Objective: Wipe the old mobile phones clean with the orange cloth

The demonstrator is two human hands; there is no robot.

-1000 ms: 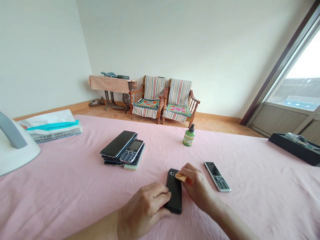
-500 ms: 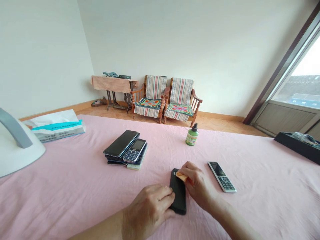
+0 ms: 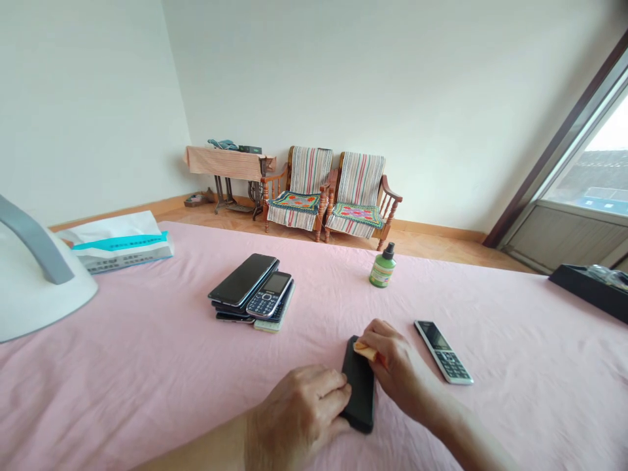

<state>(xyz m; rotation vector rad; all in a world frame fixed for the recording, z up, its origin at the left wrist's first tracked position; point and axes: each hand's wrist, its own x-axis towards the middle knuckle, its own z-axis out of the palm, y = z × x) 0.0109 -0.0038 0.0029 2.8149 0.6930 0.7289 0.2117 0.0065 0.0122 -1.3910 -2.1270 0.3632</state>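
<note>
A black smartphone (image 3: pixel 360 392) lies on the pink cloth, its back facing up. My left hand (image 3: pixel 307 409) grips its left edge near the lower end, fingers curled on the back. Pinched in my right hand (image 3: pixel 392 356) is a folded yellow cloth (image 3: pixel 365 351), pressed on the phone's upper end by the camera area, which it covers. To the right of my right hand lies a silver keypad phone (image 3: pixel 444 352), screen up. A stack of phones (image 3: pixel 243 281) sits farther left, with a dark blue keypad phone (image 3: pixel 269 294) on its right part.
A green spray bottle (image 3: pixel 383 268) stands beyond my hands on the pink sheet (image 3: pixel 171 366). At left are a tissue pack (image 3: pixel 127 245) and a white object with a grey handle (image 3: pixel 44 281). A black box (image 3: pixel 589 288) is at far right. Two chairs (image 3: pixel 356 196) stand by the wall.
The yellow cloth in my right hand has shifted slightly over the phone's upper end and now hides the camera. The whole view has moved a little; my left hand keeps its grip.
</note>
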